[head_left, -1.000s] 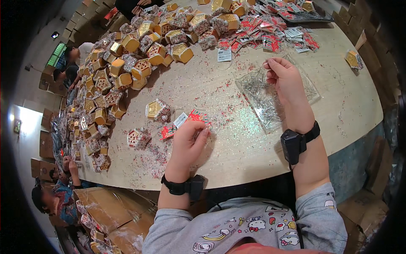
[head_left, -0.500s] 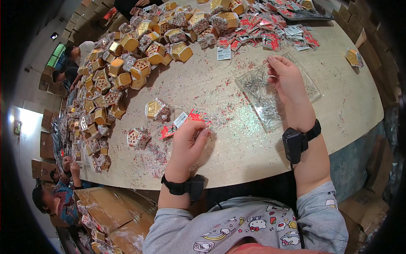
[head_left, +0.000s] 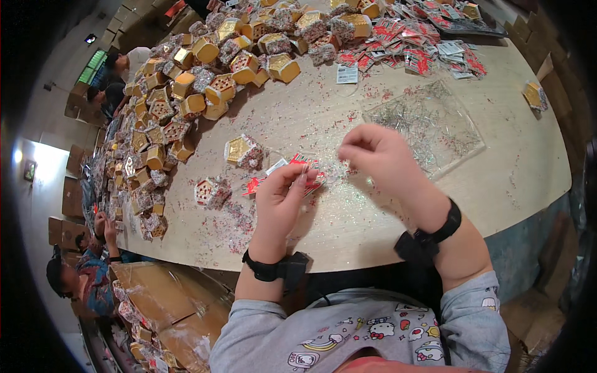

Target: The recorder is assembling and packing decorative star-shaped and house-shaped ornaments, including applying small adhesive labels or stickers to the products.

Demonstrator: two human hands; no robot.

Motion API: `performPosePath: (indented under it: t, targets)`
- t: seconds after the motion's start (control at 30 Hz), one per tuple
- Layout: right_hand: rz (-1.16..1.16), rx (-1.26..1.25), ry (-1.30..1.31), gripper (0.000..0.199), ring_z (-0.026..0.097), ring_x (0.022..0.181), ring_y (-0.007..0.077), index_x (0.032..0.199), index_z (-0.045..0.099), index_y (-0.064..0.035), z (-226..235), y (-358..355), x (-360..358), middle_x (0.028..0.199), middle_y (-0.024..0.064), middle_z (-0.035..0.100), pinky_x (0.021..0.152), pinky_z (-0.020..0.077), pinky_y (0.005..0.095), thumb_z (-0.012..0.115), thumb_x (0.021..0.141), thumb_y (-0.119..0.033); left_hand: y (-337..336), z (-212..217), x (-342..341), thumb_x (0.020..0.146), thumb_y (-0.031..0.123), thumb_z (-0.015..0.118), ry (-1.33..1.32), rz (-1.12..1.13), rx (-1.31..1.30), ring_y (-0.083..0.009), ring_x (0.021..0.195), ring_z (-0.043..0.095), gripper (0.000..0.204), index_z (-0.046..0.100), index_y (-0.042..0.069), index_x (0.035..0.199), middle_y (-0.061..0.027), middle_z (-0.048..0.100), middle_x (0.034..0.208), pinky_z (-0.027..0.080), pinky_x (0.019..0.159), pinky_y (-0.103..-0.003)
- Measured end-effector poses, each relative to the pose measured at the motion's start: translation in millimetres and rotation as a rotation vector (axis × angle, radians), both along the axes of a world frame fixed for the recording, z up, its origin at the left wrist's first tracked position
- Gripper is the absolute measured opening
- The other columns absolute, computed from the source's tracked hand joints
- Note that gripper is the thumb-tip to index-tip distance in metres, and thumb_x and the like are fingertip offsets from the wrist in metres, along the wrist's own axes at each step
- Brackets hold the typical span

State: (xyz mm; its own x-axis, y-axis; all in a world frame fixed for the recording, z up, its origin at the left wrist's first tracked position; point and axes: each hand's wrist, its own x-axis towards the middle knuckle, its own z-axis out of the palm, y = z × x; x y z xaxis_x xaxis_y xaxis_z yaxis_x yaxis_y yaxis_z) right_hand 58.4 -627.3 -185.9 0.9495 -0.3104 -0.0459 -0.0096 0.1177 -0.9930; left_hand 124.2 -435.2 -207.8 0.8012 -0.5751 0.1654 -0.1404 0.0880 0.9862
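Note:
My left hand is closed in a pinch above the table, beside red printed cards with a white label. What lies between its thumb and fingers is too small to make out. Close by to the right, my right hand pinches too, and any thing in its fingertips is too fine to see. Left of the cards lie two house-shaped ornaments: a gold-based one and a white-and-red one. Beyond my right hand, a shallow clear tray holds a tangle of thin silvery wire pieces.
A large heap of beaded gold ornaments fills the table's left and far side. Red and white tags are piled at the back, near a dark tray. Glitter is scattered across the tabletop. A cardboard box and another person are at left.
My right hand has come from over the clear tray, down and left, toward my left hand. My left hand stays near the cards, its fingers raised a little.

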Motion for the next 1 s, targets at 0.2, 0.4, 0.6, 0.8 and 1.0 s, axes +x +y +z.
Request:
performPosePath:
  t: [0.2, 0.4, 0.6, 0.8, 1.0]
  targets:
    - [0.042, 0.086, -0.022, 0.016, 0.058, 0.068, 0.0095, 0.088, 0.060, 0.0051, -18, 34, 1, 0.075, 0.0075, 0.062, 0.061, 0.0468, 0.0224, 0.063, 0.084, -0.010, 2, 0, -1, 0.088, -0.006, 0.051, -0.005, -0.052, -0.005, -0.0159, 0.097, 0.061, 0.023, 0.056, -0.005, 0.110, -0.0123, 0.063, 0.103, 0.049, 0.086, -0.028]
    - [0.003, 0.347, -0.027, 0.014, 0.057, 0.068, 0.0085, 0.088, 0.057, 0.0031, -28, 26, 6, 0.078, 0.0053, 0.061, 0.061, 0.0466, 0.0216, 0.061, 0.086, -0.010, 1, -4, 1, 0.087, -0.006, 0.052, -0.088, -0.045, 0.048, -0.0157, 0.098, 0.060, 0.025, 0.056, -0.004, 0.111, -0.0113, 0.063, 0.104, 0.048, 0.086, -0.028]
    - [0.007, 0.315, -0.076, 0.013, 0.058, 0.067, 0.0089, 0.087, 0.056, 0.0027, -32, 33, 6, 0.076, 0.0054, 0.061, 0.060, 0.0468, 0.0215, 0.062, 0.085, -0.009, 1, -1, 0, 0.085, -0.006, 0.053, -0.089, -0.048, 0.058, -0.0159, 0.098, 0.059, 0.025, 0.056, -0.004, 0.110, -0.0113, 0.062, 0.104, 0.047, 0.087, -0.029]
    - [-0.048, 0.278, -0.025, 0.014, 0.061, 0.068, 0.0100, 0.087, 0.057, 0.0035, -34, 30, 7, 0.075, 0.0066, 0.062, 0.058, 0.0470, 0.0217, 0.062, 0.085, -0.009, 3, 2, 1, 0.082, -0.006, 0.055, -0.253, -0.095, 0.124, -0.0171, 0.092, 0.059, 0.025, 0.058, -0.004, 0.106, -0.0117, 0.061, 0.100, 0.047, 0.080, -0.029]
    - [0.011, 0.329, -0.077, 0.013, 0.061, 0.069, 0.0112, 0.087, 0.056, 0.0038, -32, 37, 4, 0.076, 0.0078, 0.062, 0.061, 0.0494, 0.0224, 0.061, 0.085, -0.008, -1, 4, 7, 0.075, -0.008, 0.058, -0.567, -0.074, 0.179, -0.0211, 0.081, 0.060, 0.022, 0.062, -0.001, 0.095, -0.0120, 0.061, 0.091, 0.048, 0.071, -0.030]
